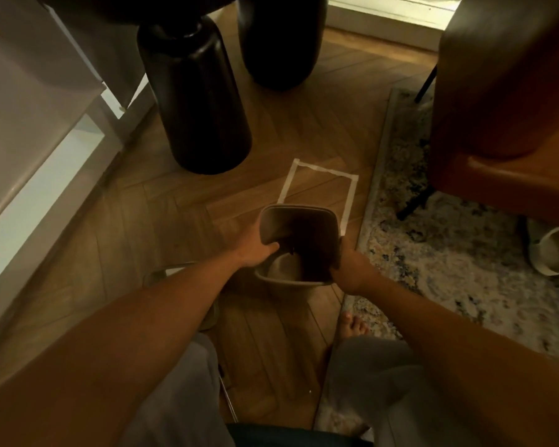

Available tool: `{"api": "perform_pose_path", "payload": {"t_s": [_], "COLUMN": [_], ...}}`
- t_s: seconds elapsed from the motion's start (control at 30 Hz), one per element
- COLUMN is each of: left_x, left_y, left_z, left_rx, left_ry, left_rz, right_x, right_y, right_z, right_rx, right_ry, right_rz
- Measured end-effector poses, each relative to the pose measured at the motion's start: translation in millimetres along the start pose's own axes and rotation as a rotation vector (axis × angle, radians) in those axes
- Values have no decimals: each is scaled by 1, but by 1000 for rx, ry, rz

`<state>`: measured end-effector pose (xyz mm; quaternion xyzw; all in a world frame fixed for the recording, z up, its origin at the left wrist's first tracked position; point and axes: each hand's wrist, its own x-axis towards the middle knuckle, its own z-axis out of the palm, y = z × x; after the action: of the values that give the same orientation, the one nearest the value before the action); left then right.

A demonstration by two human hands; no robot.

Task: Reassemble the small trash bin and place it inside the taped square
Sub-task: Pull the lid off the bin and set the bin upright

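Note:
A small beige inner bin (299, 227) is tilted over the rim of the beige outer bin (284, 279), which stands on the wood floor in front of me. My left hand (255, 250) grips the inner bin's left rim, and my right hand (349, 269) holds its right side. The white taped square (349, 195) lies on the floor just beyond the bins, and its near edge is hidden behind them.
Two fat black table legs (200, 101) stand behind the square. A patterned rug (449, 253) and an orange chair (504, 108) are to the right, with a slipper (552, 250) on the rug. White furniture (29, 124) runs along the left. My bare foot (354, 327) is near the bins.

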<state>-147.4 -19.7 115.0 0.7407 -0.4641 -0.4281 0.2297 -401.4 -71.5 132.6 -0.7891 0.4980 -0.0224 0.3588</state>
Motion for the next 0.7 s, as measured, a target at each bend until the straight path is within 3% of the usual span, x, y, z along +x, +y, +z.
{"api": "perform_pose_path", "payload": {"t_s": [0.2,0.53,0.7], "left_x": [2,3,2], "left_y": [-8,-7,-9], "left_z": [12,12,9], "left_rx": [93,299,342], "left_ry": [-118,-263,-240], "left_rz": [69,66,96], "right_x": [-7,-7,-8], "right_y": [14,24,17], "right_z": [17,14,11], "right_rx": [-30,-17,-30], "right_ry": [-158,-97,-144], "right_rz": [51,-100,-46]}}
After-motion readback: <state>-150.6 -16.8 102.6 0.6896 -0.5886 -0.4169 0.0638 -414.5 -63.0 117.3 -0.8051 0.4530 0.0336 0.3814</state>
